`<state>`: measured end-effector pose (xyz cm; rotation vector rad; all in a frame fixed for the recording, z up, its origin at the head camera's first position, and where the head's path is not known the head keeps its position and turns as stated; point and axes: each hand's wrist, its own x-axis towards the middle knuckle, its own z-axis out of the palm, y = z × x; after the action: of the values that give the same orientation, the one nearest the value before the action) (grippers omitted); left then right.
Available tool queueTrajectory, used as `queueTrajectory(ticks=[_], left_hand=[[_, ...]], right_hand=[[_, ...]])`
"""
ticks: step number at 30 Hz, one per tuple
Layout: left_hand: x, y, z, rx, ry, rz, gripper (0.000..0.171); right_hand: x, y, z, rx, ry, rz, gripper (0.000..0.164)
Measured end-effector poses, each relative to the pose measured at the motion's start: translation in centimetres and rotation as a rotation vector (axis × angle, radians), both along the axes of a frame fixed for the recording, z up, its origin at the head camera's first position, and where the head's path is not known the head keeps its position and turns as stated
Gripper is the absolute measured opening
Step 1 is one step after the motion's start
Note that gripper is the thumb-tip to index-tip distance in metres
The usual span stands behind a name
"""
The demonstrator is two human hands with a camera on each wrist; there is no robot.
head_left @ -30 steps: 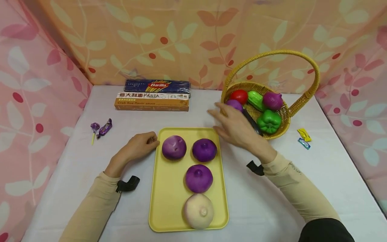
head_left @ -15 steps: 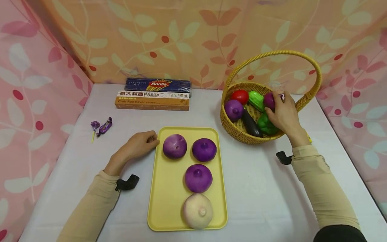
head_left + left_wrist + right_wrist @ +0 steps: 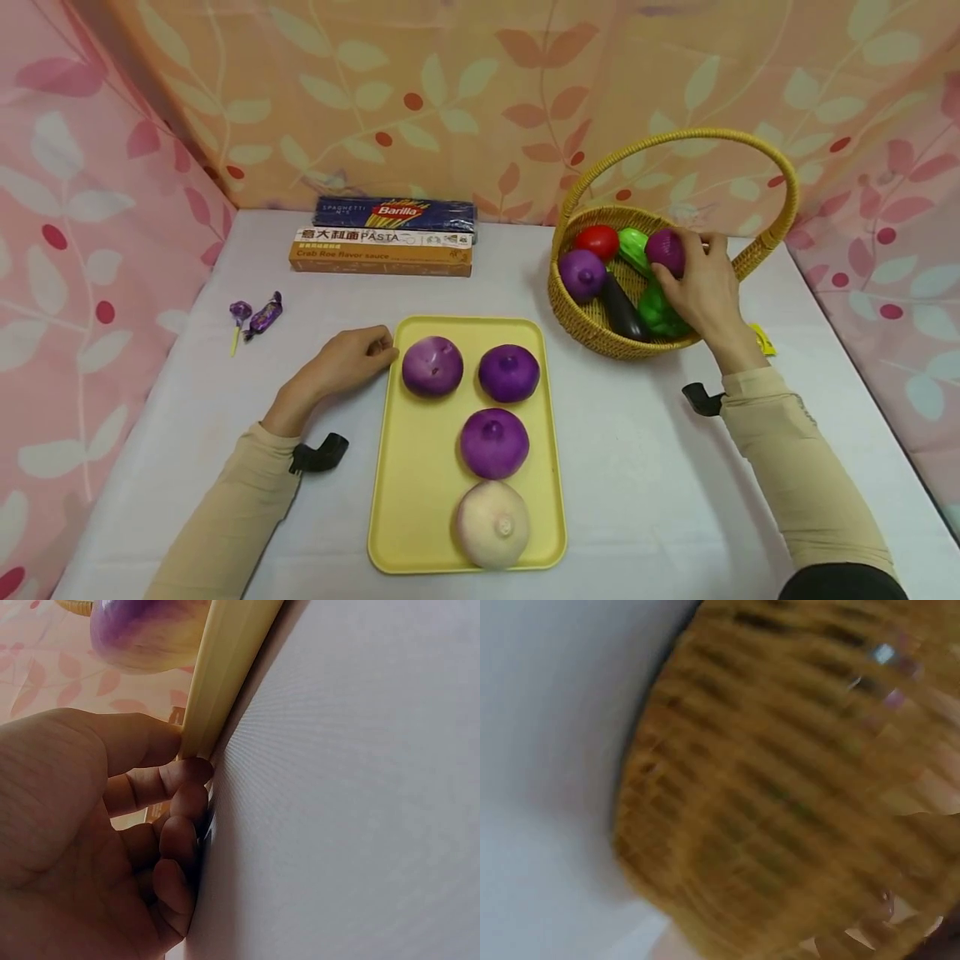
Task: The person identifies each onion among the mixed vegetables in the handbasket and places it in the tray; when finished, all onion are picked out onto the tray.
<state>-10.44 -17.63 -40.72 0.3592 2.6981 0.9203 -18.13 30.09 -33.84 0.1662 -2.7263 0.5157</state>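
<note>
My left hand (image 3: 351,358) is at the upper left edge of the yellow tray (image 3: 420,500); in the left wrist view its thumb and forefinger pinch the tray rim (image 3: 225,671). On the tray lie a mottled purple round vegetable (image 3: 432,367), two deep purple ones (image 3: 508,373) and a cream-coloured one (image 3: 492,525) with a purple tinge. My right hand (image 3: 703,283) grips a purple onion (image 3: 664,252) inside the wicker basket (image 3: 581,332); its fingertips are partly hidden. The right wrist view shows mostly blurred wicker wall (image 3: 765,787).
The basket also holds a tomato (image 3: 597,242), another purple onion (image 3: 582,275), an eggplant (image 3: 622,308), a green pepper (image 3: 662,312) and a ridged green vegetable (image 3: 632,252). Its tall handle (image 3: 678,135) arches above. Pasta boxes (image 3: 381,252) stand behind; candies (image 3: 264,315) lie left.
My right hand has moved right from the basket's left side to the purple onion at its right, which now shifts slightly left. The left hand stays at the tray.
</note>
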Motion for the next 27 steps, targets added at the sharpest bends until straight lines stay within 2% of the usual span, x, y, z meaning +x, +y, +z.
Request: queueTrajectory(ticks=[4, 6, 8, 10, 13, 16, 18, 20, 27], left_hand=[[-0.1, 0.3, 0.2, -0.003, 0.002, -0.005, 0.015], [-0.1, 0.3, 0.3, -0.006, 0.001, -0.005, 0.015], [-0.1, 0.3, 0.3, -0.007, 0.002, -0.008, 0.015], [-0.1, 0.2, 0.3, -0.008, -0.001, -0.009, 0.016], [-0.1, 0.1, 0.1, -0.012, -0.002, -0.002, 0.015], [-0.2, 0.0, 0.0, -0.007, -0.003, 0.003, 0.015], [-0.1, 0.0, 0.0, -0.001, -0.007, 0.003, 0.014], [-0.1, 0.1, 0.0, 0.004, -0.010, 0.001, 0.015], [-0.1, 0.1, 0.3, -0.008, 0.002, -0.005, 0.015]], right_hand=[[2.3, -2.9, 1.0, -0.031, 0.197, 0.098, 0.058], [3.8, -5.1, 1.5, -0.030, 0.287, 0.208, 0.056], [5.4, -7.6, 1.8, -0.019, 0.350, 0.357, 0.054], [7.2, -10.3, 1.9, -0.006, 0.354, 0.541, 0.053], [9.6, -14.2, 1.6, 0.055, 0.284, 0.812, 0.053], [11.5, -17.3, 0.7, 0.157, 0.187, 1.007, 0.053], [12.4, -18.7, 0.0, 0.227, 0.144, 1.079, 0.052], [12.9, -19.8, -0.5, 0.292, 0.117, 1.117, 0.050], [13.2, -21.5, -1.0, 0.363, 0.063, 1.161, 0.043]])
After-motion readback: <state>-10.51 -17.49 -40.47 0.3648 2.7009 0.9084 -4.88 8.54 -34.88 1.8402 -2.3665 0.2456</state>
